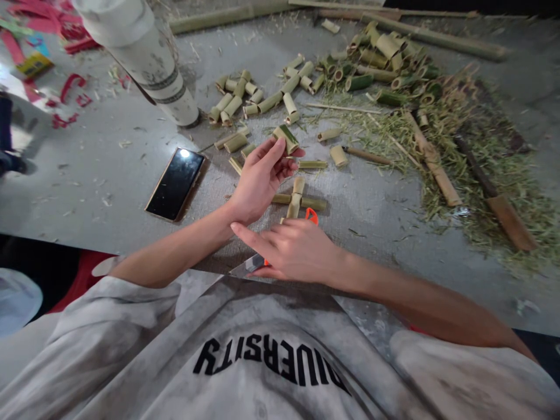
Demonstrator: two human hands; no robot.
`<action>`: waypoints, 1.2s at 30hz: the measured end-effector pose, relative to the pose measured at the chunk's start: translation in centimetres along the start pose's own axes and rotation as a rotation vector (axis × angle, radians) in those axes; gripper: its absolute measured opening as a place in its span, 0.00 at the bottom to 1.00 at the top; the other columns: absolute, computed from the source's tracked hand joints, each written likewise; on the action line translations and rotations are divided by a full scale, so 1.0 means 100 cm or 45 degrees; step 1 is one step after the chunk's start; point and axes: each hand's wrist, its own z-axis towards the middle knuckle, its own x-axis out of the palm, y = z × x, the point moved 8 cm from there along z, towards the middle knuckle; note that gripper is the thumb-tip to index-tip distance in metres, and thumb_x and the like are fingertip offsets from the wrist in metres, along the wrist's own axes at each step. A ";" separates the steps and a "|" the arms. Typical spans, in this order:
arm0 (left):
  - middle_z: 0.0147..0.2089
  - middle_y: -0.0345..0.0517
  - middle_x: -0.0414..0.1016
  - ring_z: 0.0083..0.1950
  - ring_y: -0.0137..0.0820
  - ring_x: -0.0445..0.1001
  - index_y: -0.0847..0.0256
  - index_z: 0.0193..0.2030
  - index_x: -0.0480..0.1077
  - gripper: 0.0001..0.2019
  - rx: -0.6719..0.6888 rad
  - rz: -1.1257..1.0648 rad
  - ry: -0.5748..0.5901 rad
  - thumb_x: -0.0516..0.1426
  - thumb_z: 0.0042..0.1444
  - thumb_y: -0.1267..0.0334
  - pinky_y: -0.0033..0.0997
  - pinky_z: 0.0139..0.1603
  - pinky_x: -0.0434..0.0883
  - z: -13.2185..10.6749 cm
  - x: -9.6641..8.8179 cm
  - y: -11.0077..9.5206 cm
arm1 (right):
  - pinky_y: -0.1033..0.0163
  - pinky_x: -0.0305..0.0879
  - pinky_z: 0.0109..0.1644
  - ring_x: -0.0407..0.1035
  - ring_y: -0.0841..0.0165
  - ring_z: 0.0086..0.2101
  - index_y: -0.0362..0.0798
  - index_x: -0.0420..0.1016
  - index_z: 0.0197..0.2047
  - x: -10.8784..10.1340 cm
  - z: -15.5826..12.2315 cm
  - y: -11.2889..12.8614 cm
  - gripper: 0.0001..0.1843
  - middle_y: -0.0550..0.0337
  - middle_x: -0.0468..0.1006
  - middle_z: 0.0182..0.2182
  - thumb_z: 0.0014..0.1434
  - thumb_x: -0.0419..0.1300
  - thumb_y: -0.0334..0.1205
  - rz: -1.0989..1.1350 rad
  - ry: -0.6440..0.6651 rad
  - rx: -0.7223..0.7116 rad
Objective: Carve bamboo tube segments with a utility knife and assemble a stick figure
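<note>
Orange handle (311, 210) mostly covered, gripped bamboo piece (288, 139) partly hidden

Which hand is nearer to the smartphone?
The left. The left hand, pinching a bamboo piece, is off to the smartphone's right; the right hand is farther right and closer to the shirt.

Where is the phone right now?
In the head view, the phone lies left of centre on the grey surface, to the left of the person's left hand and nearer them than the white cylinder.
</note>
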 end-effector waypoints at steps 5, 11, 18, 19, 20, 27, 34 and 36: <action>0.44 0.45 0.84 0.37 0.23 0.80 0.59 0.41 0.76 0.10 -0.005 -0.060 0.002 0.60 0.78 0.63 0.24 0.45 0.80 0.001 -0.002 0.001 | 0.56 0.52 0.36 0.78 0.64 0.34 0.40 0.58 0.85 0.000 0.000 0.000 0.49 0.58 0.88 0.35 0.79 0.53 0.71 0.000 0.008 0.006; 0.43 0.44 0.86 0.37 0.20 0.79 0.59 0.40 0.74 0.12 -0.014 -0.018 0.000 0.57 0.79 0.64 0.21 0.44 0.79 0.000 0.000 0.000 | 0.55 0.53 0.35 0.78 0.64 0.33 0.39 0.60 0.84 -0.002 0.000 0.001 0.49 0.60 0.87 0.34 0.79 0.54 0.71 -0.028 -0.018 0.008; 0.44 0.46 0.85 0.37 0.22 0.80 0.59 0.40 0.75 0.11 -0.027 -0.056 -0.036 0.60 0.78 0.64 0.23 0.44 0.79 0.000 -0.001 0.002 | 0.56 0.51 0.34 0.79 0.64 0.34 0.40 0.59 0.84 0.000 0.001 0.002 0.49 0.60 0.88 0.34 0.79 0.52 0.72 -0.019 0.047 0.025; 0.44 0.46 0.85 0.37 0.22 0.80 0.59 0.40 0.75 0.11 -0.021 -0.058 -0.029 0.59 0.78 0.64 0.22 0.44 0.79 0.000 -0.001 0.001 | 0.56 0.51 0.34 0.79 0.64 0.34 0.40 0.59 0.84 0.000 0.001 0.002 0.49 0.60 0.88 0.34 0.79 0.53 0.72 -0.017 0.048 0.026; 0.44 0.46 0.85 0.37 0.22 0.80 0.59 0.40 0.75 0.11 -0.013 -0.056 -0.021 0.59 0.79 0.64 0.22 0.44 0.79 0.000 0.000 0.001 | 0.56 0.51 0.34 0.79 0.64 0.34 0.40 0.59 0.84 0.000 0.001 0.002 0.49 0.60 0.88 0.34 0.79 0.54 0.72 -0.012 0.051 0.029; 0.44 0.45 0.85 0.37 0.22 0.79 0.61 0.39 0.72 0.14 0.036 0.023 0.055 0.56 0.80 0.64 0.22 0.45 0.78 -0.002 0.003 -0.001 | 0.57 0.53 0.34 0.81 0.62 0.35 0.40 0.56 0.85 0.003 0.000 0.003 0.51 0.58 0.89 0.36 0.77 0.57 0.71 0.033 0.136 0.063; 0.43 0.44 0.85 0.37 0.20 0.78 0.60 0.38 0.70 0.14 0.055 0.022 0.066 0.57 0.80 0.64 0.23 0.44 0.75 -0.003 0.006 0.001 | 0.57 0.52 0.33 0.83 0.61 0.36 0.41 0.55 0.84 0.005 0.002 0.004 0.52 0.58 0.90 0.37 0.76 0.57 0.73 0.027 0.203 0.077; 0.42 0.44 0.85 0.36 0.20 0.78 0.60 0.40 0.71 0.12 0.049 0.020 0.066 0.57 0.80 0.64 0.23 0.44 0.75 -0.004 0.007 0.001 | 0.56 0.51 0.32 0.83 0.61 0.35 0.41 0.56 0.83 0.005 0.002 0.005 0.52 0.59 0.89 0.36 0.76 0.57 0.74 0.019 0.188 0.069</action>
